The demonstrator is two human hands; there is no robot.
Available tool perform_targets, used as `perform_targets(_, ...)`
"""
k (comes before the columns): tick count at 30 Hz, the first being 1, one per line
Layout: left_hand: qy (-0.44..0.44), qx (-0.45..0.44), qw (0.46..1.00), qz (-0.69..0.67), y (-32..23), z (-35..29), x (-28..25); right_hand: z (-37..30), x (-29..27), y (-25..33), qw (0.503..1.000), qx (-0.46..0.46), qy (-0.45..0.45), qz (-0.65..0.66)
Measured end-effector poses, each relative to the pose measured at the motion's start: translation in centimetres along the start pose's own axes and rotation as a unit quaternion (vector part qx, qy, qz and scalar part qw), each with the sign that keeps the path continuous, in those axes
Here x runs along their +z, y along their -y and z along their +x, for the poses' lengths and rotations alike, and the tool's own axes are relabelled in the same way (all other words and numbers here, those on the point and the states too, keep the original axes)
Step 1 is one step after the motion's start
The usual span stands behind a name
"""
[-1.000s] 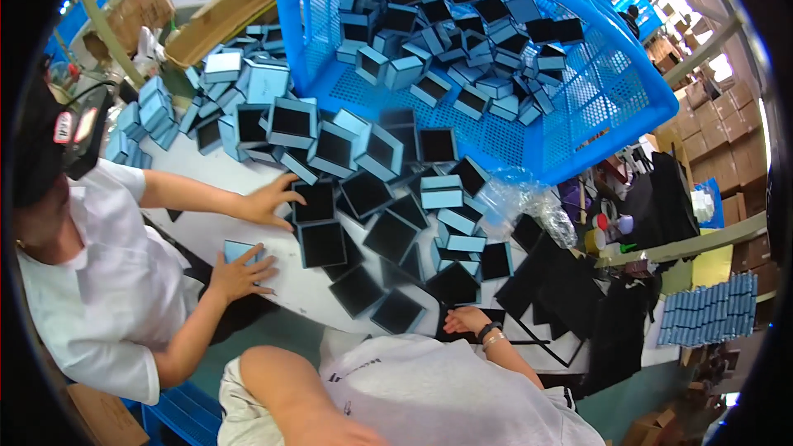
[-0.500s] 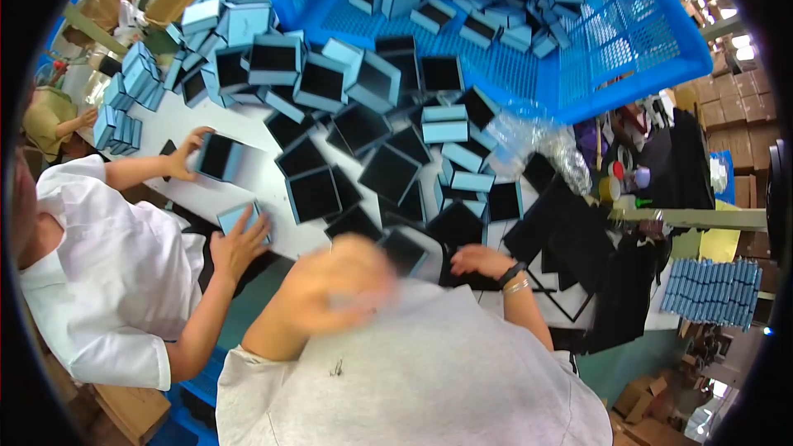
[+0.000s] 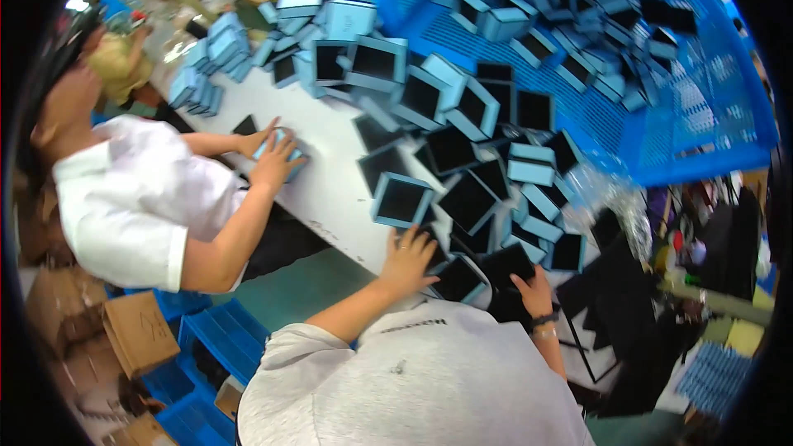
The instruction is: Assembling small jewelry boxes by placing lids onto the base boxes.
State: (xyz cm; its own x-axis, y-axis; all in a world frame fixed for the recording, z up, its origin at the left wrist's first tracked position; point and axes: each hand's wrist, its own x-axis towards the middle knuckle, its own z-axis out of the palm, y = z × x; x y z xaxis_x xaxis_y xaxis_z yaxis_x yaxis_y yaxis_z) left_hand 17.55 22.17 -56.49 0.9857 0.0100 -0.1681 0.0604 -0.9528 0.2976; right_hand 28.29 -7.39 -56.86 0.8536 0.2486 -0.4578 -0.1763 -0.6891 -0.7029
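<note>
My left hand [image 3: 406, 263] lies with its fingers spread at the near edge of a light-blue box with a black face [image 3: 402, 200]. The fingertips reach that box's lower edge. My right hand [image 3: 535, 291], wearing a dark wristband, grips the right edge of a flat black panel [image 3: 506, 265] between thumb and fingers. Between the two hands, close to my body, lies another black-faced box [image 3: 458, 278]. Beyond them several more black-faced boxes [image 3: 471, 201] overlap in a loose pile, with a pale blue box [image 3: 531, 163] at its right side.
At the left, a co-worker in a white shirt has both hands [image 3: 277, 153] on a light-blue box. A big blue plastic crate [image 3: 702, 161] full of boxes stands at the back right. Clear plastic wrap [image 3: 607, 198] and black sheets [image 3: 611, 289] lie to the right on the white table [image 3: 326, 190].
The view has swung left. My left hand has come down from a blurred, raised position to a box's edge. My right hand now grips a black panel. The co-worker's hands have come together on one box.
</note>
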Motion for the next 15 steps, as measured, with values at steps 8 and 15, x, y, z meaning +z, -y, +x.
perform_targets(8,-0.116,-0.013,0.992,-0.043,1.0,1.1,-0.3,-1.5,-1.5,-1.2,0.973,-0.040,0.048,0.224)
perform_targets(15,-0.133,-0.030,0.986,-0.097,1.8,2.0,-2.8,-1.6,-2.1,1.2,0.846,-0.020,0.059,0.530)
